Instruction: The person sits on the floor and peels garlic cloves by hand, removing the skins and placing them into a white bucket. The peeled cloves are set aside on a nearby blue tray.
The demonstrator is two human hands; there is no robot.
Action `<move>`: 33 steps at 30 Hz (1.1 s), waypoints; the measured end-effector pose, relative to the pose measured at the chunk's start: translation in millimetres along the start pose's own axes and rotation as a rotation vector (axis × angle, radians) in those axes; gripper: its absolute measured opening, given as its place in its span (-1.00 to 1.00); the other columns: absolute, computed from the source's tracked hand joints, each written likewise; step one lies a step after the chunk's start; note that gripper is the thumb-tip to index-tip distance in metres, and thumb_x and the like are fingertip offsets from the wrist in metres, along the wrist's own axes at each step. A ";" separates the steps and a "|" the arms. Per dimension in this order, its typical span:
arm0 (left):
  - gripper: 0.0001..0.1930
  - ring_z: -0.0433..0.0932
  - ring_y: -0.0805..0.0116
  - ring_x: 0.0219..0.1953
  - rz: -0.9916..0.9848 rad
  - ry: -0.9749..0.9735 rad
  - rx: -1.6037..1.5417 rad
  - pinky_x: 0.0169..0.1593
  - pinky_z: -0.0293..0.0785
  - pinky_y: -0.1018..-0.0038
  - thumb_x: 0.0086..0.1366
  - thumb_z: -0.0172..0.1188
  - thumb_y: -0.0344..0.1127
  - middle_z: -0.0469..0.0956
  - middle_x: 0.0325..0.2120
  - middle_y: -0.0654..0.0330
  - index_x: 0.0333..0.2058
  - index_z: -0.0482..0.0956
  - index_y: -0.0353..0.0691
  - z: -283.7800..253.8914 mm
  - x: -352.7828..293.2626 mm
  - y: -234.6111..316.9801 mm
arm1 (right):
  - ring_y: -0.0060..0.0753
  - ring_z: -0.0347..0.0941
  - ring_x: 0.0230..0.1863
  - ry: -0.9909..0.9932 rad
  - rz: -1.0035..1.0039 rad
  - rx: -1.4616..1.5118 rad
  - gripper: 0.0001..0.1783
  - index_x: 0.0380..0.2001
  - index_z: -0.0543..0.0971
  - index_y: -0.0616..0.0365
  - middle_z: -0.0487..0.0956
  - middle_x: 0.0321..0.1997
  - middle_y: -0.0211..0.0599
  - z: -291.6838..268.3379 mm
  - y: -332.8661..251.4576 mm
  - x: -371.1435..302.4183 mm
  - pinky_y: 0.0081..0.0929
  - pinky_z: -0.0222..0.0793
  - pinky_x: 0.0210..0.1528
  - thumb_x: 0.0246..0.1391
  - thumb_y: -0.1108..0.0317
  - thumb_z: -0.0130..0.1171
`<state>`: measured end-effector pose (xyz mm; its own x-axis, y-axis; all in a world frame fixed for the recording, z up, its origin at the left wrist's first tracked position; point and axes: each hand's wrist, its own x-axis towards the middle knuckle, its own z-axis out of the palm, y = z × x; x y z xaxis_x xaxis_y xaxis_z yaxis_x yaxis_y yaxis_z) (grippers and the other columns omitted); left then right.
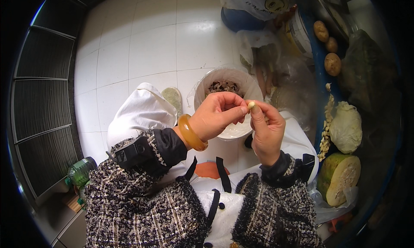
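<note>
A small pale garlic clove sits between the fingertips of both my hands. My left hand, with an amber bangle at its wrist, pinches at the clove's left side with thumb and forefinger. From the other side my right hand grips it between thumb and fingers. Both are held above a white bin lined with a clear bag, with dark scraps inside. Any skin between the left fingertips is too small to make out. To the right, several garlic cloves lie in a line along a blue edge.
Beside those cloves are a pale cabbage and a cut green melon or squash. Farther up lie potatoes. Plastic bags stand behind the bin. Dark drawers line the left, with a green-tinted bottle near them.
</note>
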<state>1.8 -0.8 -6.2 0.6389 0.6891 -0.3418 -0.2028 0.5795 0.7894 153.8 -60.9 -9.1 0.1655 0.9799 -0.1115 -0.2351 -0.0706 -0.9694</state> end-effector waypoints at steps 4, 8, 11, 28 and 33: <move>-0.76 0.41 0.60 -0.40 -0.025 0.006 0.035 -0.26 0.37 0.61 0.27 0.20 -0.23 0.50 -0.45 0.32 -0.27 0.54 -0.32 -0.6 1.5 0.0 | -0.65 0.50 -0.30 0.005 -0.064 -0.090 -0.82 -0.18 0.56 0.32 0.60 -0.29 -0.33 -1.0 1.4 0.9 -0.73 0.40 -0.24 0.20 0.45 0.10; -0.76 0.42 0.60 -0.39 -0.013 0.006 0.042 -0.25 0.38 0.61 0.27 0.19 -0.22 0.51 -0.45 0.32 -0.27 0.54 -0.32 -0.2 1.1 -1.0 | -0.63 0.50 -0.28 0.004 -0.074 -0.119 -0.82 -0.18 0.55 0.33 0.59 -0.27 -0.33 -0.8 1.8 -0.1 -0.72 0.40 -0.23 0.20 0.46 0.10; -0.76 0.42 0.59 -0.39 -0.001 0.006 0.055 -0.25 0.38 0.61 0.28 0.19 -0.23 0.51 -0.44 0.32 -0.26 0.54 -0.32 0.8 2.8 -1.8 | -0.63 0.50 -0.29 0.013 -0.054 -0.124 -0.82 -0.18 0.55 0.33 0.59 -0.27 -0.33 -1.6 -0.3 0.2 -0.72 0.40 -0.23 0.20 0.46 0.09; -0.81 0.49 0.60 -0.41 0.139 0.114 0.201 -0.27 0.43 0.62 0.21 0.19 -0.32 0.55 -0.49 0.28 -0.35 0.56 -0.36 3.9 0.2 -1.9 | -0.75 0.43 -0.39 0.067 -0.097 -0.152 -0.83 -0.21 0.57 0.32 0.58 -0.34 -0.40 1.8 2.0 -0.9 -0.81 0.32 -0.37 0.17 0.46 0.14; -0.81 0.51 0.57 -0.42 0.211 0.149 0.317 -0.27 0.44 0.61 0.21 0.19 -0.33 0.57 -0.50 0.25 -0.35 0.57 -0.38 4.7 2.4 -3.2 | -0.80 0.31 -0.50 0.072 -0.145 -0.307 -0.85 -0.23 0.60 0.30 0.51 -0.43 -0.48 -1.7 3.9 0.8 -0.82 0.18 -0.50 0.15 0.47 0.16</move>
<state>7.5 -3.0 -7.2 0.4885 0.8474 -0.2078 -0.0642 0.2724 0.9600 154.7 -60.8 -13.4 0.2454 0.9690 0.0273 0.0927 0.0046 -0.9957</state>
